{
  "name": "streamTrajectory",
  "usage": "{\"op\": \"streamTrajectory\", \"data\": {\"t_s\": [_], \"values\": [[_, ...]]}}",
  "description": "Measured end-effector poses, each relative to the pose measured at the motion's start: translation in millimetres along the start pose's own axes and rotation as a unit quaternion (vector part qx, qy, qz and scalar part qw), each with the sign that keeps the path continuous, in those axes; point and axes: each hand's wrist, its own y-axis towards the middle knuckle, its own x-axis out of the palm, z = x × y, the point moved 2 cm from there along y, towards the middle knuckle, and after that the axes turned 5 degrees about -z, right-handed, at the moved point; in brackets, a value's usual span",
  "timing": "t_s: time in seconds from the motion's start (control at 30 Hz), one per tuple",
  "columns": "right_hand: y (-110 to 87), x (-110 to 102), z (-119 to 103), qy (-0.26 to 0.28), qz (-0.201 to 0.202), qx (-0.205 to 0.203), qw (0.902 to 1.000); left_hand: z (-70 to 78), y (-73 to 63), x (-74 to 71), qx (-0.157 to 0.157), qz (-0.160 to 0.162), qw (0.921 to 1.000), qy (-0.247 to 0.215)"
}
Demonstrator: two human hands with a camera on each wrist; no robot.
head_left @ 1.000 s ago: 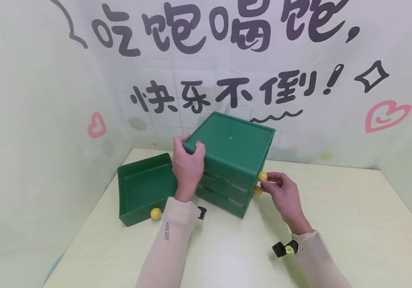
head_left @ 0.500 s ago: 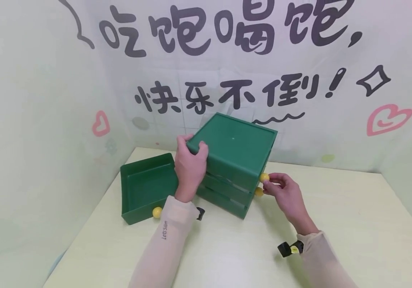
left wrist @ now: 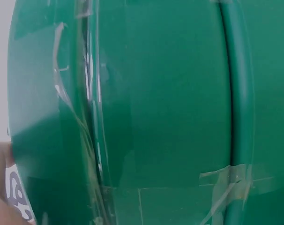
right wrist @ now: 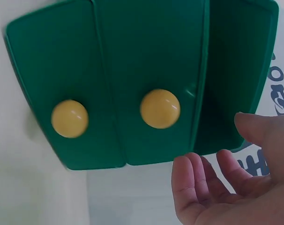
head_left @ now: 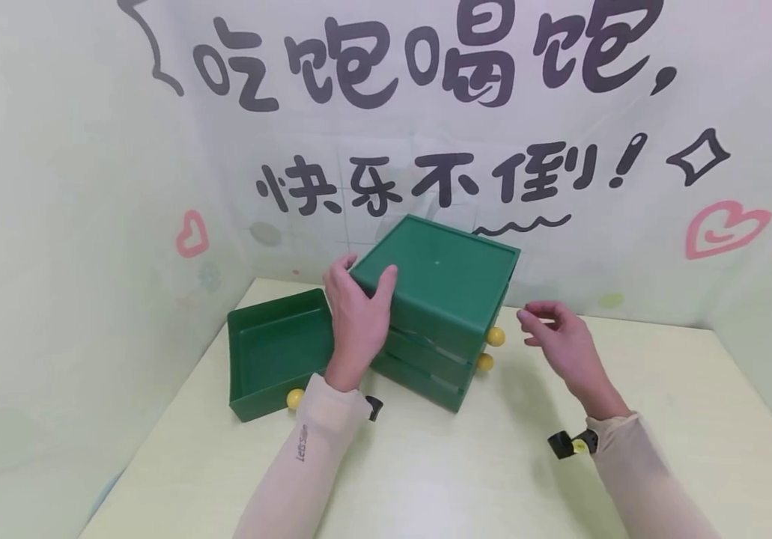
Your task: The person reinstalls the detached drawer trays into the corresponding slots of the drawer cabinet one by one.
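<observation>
A green drawer cabinet (head_left: 436, 284) stands at an angle on the table. Two of its drawers are in, each with a yellow knob; the upper knob (right wrist: 160, 108) and the lower knob (right wrist: 70, 118) face the right wrist camera. Its top slot (right wrist: 228, 93) has no drawer in it. My left hand (head_left: 359, 322) holds the cabinet's top left corner, thumb over the top edge and fingers on the far side. My right hand (head_left: 567, 348) hovers just right of the knobs, touching nothing, fingers loosely bent.
A loose green drawer (head_left: 278, 352) with its own yellow knob (head_left: 295, 398) lies left of the cabinet, partly behind the left forearm. Behind the table hangs a white cloth (head_left: 332, 135) with dark lettering. Clear tape (left wrist: 226, 187) covers seams on the cabinet's side.
My right hand has let go of the upper yellow knob and drawn away to the right. My left thumb has straightened somewhat along the cabinet's top; the cabinet stays in place.
</observation>
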Motion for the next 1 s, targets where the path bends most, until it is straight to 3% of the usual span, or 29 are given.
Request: {"op": "streamTrajectory", "data": {"t_s": [0.3,0.57,0.77,1.0], "values": [[22.1,-29.1,-30.0,-0.043,0.017,-0.032,0.9984,7.4,-23.1,5.2,-0.002,-0.021,0.9998,0.002],[43.7,-30.8,-51.5,-0.065,-0.011,-0.059,0.9961,11.6,-41.5,13.8,-0.016,-0.043,0.9989,0.003],[58.7,-26.5,-52.8,-0.066,-0.027,-0.077,0.9944,10.0,-46.4,15.3,-0.040,-0.060,0.9971,0.023],[68.2,-24.3,-46.3,-0.049,-0.041,-0.097,0.9932,9.3,-52.1,16.2,-0.046,-0.080,0.9956,0.020]]}}
